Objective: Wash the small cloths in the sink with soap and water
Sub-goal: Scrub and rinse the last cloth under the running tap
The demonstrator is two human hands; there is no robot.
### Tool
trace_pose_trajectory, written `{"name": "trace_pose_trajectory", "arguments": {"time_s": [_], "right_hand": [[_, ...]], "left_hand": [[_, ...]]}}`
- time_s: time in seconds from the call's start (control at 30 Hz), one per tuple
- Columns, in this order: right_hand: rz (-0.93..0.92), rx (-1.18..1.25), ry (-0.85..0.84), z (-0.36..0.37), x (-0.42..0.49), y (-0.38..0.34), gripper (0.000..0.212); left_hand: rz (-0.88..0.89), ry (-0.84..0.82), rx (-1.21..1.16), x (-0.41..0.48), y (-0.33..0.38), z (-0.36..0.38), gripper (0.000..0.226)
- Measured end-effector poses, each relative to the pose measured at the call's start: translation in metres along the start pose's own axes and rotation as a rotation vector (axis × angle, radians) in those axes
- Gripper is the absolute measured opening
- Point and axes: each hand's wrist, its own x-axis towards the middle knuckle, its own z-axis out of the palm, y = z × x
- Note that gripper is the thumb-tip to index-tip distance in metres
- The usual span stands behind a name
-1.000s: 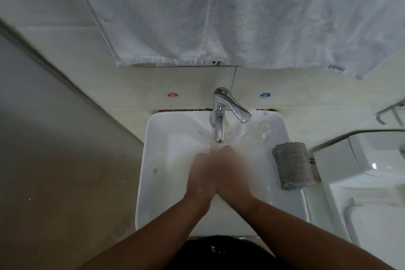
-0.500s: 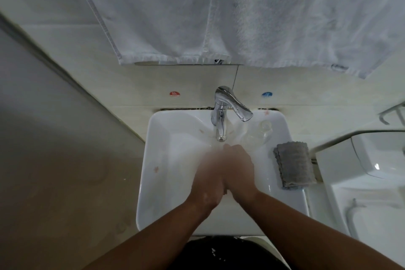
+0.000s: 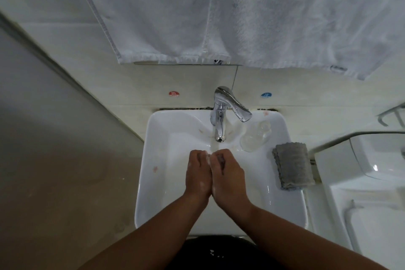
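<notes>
My left hand [image 3: 198,174] and my right hand [image 3: 228,176] are pressed side by side over the white sink [image 3: 157,160], just below the chrome faucet [image 3: 220,116]. A thin stream of water runs onto them. Their fingers are curled inward around a bit of white [image 3: 208,158] that looks like a small wet cloth; most of it is hidden. Specks of foam sit on both hands. A folded grey cloth [image 3: 292,167] lies on the sink's right rim, apart from my hands.
A clear glass container [image 3: 255,137] sits in the basin's back right corner. White towels [image 3: 241,13] hang above the faucet. A toilet tank [image 3: 361,160] stands to the right, and a plain wall runs along the left.
My hands were rubbing together, blurred, and shifted a little toward the faucet; now they are still, side by side under the stream.
</notes>
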Motion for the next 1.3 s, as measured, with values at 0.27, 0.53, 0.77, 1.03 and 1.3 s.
{"name": "trace_pose_trajectory", "arguments": {"time_s": [0.27, 0.53, 0.77, 1.03, 1.3], "right_hand": [[0.088, -0.083, -0.010, -0.006, 0.022, 0.002, 0.025], [0.138, -0.022, 0.065, -0.009, 0.039, 0.012, 0.028], [-0.048, -0.040, -0.065, 0.002, -0.006, 0.005, 0.027], [0.020, -0.170, 0.020, -0.023, 0.048, 0.035, 0.024], [0.319, 0.266, 0.073, -0.026, 0.040, 0.044, 0.041]], "left_hand": [[0.079, -0.081, -0.003, -0.020, 0.001, 0.003, 0.021], [-0.033, -0.195, -0.145, -0.028, 0.011, 0.003, 0.028], [-0.068, -0.039, -0.026, -0.004, 0.002, -0.004, 0.020], [0.016, -0.067, -0.044, -0.001, -0.004, -0.017, 0.027], [0.016, 0.106, 0.018, 0.009, -0.022, -0.021, 0.023]]}}
